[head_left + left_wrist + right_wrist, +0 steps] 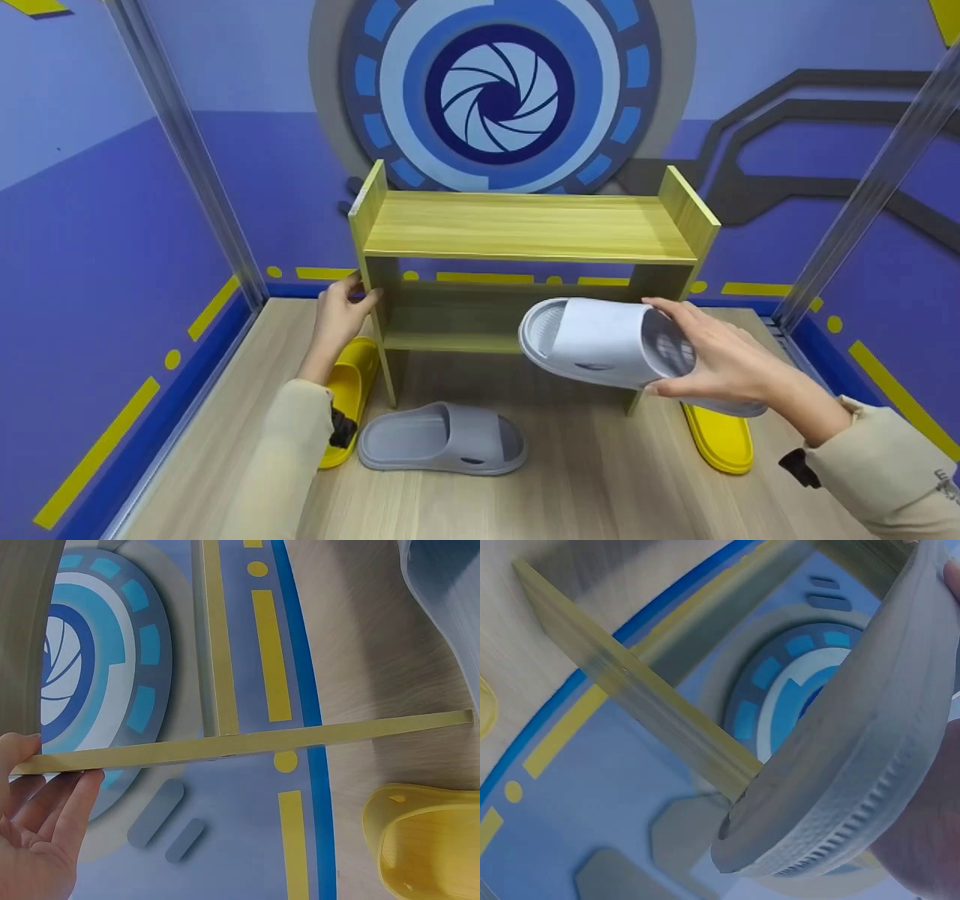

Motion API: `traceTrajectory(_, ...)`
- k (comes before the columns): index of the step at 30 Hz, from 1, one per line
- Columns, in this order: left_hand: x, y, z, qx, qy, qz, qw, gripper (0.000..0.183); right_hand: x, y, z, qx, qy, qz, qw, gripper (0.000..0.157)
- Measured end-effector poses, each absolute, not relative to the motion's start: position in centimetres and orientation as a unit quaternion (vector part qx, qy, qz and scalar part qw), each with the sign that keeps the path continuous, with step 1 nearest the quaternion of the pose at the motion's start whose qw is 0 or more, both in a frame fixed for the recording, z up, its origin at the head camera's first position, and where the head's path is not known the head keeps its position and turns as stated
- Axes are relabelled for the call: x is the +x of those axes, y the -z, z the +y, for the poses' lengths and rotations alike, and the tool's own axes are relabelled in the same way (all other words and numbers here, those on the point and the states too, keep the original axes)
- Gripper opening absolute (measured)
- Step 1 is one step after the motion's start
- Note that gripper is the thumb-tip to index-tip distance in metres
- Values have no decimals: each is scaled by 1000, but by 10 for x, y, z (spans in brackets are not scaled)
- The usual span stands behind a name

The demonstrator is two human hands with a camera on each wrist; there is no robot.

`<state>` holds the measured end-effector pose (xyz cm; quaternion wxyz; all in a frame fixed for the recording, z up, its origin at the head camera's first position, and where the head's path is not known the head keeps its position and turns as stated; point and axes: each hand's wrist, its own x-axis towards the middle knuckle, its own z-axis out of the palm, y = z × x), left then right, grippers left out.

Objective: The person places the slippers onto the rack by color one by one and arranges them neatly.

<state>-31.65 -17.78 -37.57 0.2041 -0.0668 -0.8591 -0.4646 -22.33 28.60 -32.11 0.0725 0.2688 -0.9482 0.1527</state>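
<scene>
My right hand [720,356] gripped a pale grey, foam-looking slide slipper [600,337] by its heel half, thumb on the near side and fingers on the far side. The slipper was up off the wood-grain floor [570,487], on the near side of a rack [525,225] made of pale yellow wood-grain boards, in front of its right half. Its long axis ran mostly left to right, toe to the left, heel a little nearer to me, so it lay roughly along the front edge of the rack's middle board [450,328], I judged, rather than pointing in at it. (Whether it touched the right upright [690,206], I could not tell.)

My hands were well apart. My left hand [341,322] pinched the left upright [370,196] between thumb and fingers, so the right was the hand by the slipper.

A darker grey slide slipper [474,435] lay on the floor at the rack's near left, toe to the right, facing the opposite way. One bright yellow slipper [366,358] lay left of the rack, and another yellow slipper [724,442] lay at the right, both running near to far.
</scene>
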Motion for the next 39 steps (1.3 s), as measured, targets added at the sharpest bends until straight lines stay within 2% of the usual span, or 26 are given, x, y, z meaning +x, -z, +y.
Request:
traceTrajectory(26,-317,375,-178,-64,477,-857,186,34,-230,268,277,276,-142,-943,119,91)
traceTrajectory(39,-315,375,-179,-64,483,-855,178,36,-240,251,264,186,-141,-965,119,90)
